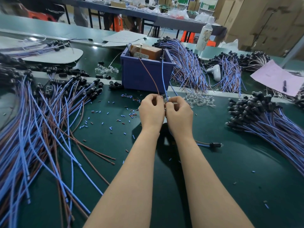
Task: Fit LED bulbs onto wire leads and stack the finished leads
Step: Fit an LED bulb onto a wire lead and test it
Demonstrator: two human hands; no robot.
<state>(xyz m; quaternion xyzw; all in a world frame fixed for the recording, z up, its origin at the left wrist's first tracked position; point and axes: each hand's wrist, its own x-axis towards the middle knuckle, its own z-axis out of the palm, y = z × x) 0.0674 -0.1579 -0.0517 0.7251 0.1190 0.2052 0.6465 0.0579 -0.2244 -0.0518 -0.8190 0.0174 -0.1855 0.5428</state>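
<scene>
At the middle of the dark green work table point(213, 178), the person's two hands meet knuckle to knuckle just in front of a deep blue plastic bin point(144, 74). The left hand point(152, 112) has its fingers curled in, thumb and forefinger pinching the near end of a thin brown wire point(152, 79). The right hand point(179, 114), curled likewise, pinches the near end of a thin blue wire point(163, 78). Both wires rise from the fingertips, side by side, to the bin's front rim (whether a bulb sits between the fingertips cannot be told, since the fingers hide that spot). Just beyond the right hand lies a small heap of clear LED bulbs point(199, 100). On the left side of the table sprawls a loose mass of blue and brown leads with black sockets point(41, 120). On the right lies a neater stack of leads point(263, 119) with their black ends bunched together. A single lead with a black socket point(213, 144) lies beside the right forearm. Short blue and brown insulation snippets point(115, 116) dot the table left of the hands. A brown cardboard box point(146, 51) stands in the bin, and a pink paper sheet point(276, 76) lies at the far right.
</scene>
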